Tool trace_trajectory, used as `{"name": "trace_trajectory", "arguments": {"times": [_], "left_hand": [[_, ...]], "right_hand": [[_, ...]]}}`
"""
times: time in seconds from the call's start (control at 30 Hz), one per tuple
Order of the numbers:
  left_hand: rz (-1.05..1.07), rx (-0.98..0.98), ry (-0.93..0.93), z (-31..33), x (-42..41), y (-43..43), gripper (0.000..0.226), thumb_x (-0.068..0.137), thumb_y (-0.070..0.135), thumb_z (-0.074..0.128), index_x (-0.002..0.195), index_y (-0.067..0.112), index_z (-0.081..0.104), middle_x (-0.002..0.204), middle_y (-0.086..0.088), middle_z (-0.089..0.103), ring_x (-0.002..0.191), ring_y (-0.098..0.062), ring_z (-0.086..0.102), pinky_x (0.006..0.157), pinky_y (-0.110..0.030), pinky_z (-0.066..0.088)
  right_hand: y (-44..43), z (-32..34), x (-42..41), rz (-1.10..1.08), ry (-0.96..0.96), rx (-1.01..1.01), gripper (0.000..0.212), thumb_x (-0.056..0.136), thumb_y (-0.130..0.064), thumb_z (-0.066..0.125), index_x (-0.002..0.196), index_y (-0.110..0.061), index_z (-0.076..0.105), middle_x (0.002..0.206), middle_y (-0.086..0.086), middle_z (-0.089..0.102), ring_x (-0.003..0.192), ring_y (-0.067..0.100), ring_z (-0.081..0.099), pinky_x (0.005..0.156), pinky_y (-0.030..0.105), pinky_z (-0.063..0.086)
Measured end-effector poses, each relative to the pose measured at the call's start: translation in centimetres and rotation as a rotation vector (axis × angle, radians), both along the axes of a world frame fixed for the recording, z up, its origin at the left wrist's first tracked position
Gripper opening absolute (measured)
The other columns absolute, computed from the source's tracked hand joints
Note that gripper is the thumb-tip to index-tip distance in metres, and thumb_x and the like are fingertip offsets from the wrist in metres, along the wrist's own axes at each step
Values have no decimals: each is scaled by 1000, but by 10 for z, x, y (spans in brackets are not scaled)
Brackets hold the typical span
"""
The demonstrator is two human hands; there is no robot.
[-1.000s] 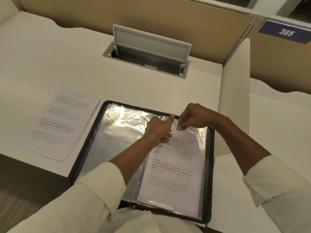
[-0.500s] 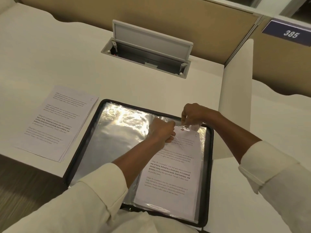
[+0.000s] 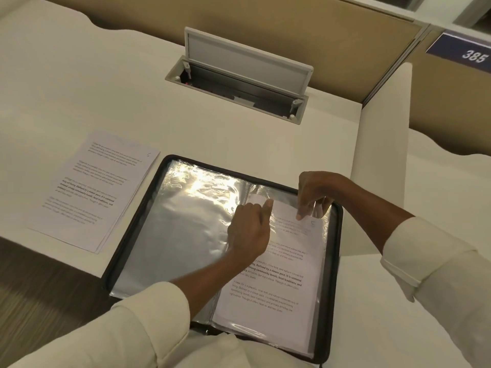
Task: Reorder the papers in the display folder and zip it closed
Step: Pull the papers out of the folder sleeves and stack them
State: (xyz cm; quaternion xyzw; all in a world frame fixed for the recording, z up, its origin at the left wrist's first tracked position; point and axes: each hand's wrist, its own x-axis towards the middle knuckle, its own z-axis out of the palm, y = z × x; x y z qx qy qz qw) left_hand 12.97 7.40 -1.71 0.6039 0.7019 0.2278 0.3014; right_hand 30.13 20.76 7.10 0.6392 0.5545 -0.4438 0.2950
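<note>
Since the black zip-rimmed display folder (image 3: 337, 261) lies spread open and flat directly below the person, both hands can work at the far end of its right-hand page, where the sleeves open. In that page's clear plastic sleeve (image 3: 322, 235) sits a white printed sheet (image 3: 273, 285) pencilled "5". The right hand (image 3: 313, 192) pinches the film at the mouth, apparently parting it so the sheet can slide. The left hand (image 3: 249, 229) is curled with one fingertip on the mouth near the folder's spine, likely steadying it; whether it grips film I cannot tell. Just left of the folder a stack of loose white printed papers (image 3: 90, 192), the top one marked "6", sits within reach. Beyond the folder's far edge the bare white desk (image 3: 79, 88) gives room to draw a sheet out, short of the grey cable hatch (image 3: 239, 75) with its raised lid. A white divider panel (image 3: 382, 155) stands close on the folder's right, and the folder's near edge overhangs the desk front.
</note>
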Motion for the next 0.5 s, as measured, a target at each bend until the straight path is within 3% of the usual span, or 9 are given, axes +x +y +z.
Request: {"name": "trace_trajectory", "arguments": {"times": [0.13,0.23,0.33,0.4,0.5], "left_hand": [[-161,192,162,-17,-5,-25,50,108,65,38,110,20,61,126,1,55,121,-19,48,102,-44,50],[-270,94,244,-27,-9,-43,85,101,81,33,150,13,43,171,-14,19,160,-32,16,130,-48,24],[-363,63,248,-30,-15,-60,111,94,90,31,167,9,15,176,-12,-16,164,-29,-14,133,-50,6],[-425,102,267,-31,-18,-69,115,94,89,35,169,7,5,176,-12,-21,163,-29,-15,133,-54,7],[-495,156,317,-33,-22,-77,116,94,87,40,169,6,4,176,-15,-17,164,-31,-12,132,-56,8]], "right_hand": [[6,-4,4,58,-10,75,20,76,-14,90,78,-3,73,75,5,75,66,24,72,58,30,60],[13,-3,13,33,21,148,18,77,-16,84,75,-2,73,68,4,67,60,20,63,52,24,51],[26,-4,25,39,26,243,20,78,-22,86,84,-4,80,86,9,78,74,22,72,59,27,55],[36,-4,33,64,23,309,16,79,-26,86,81,-11,79,92,7,77,84,24,72,65,30,55],[52,-2,43,69,16,431,18,80,-28,88,78,-16,75,96,6,74,87,22,67,67,33,54]]}}
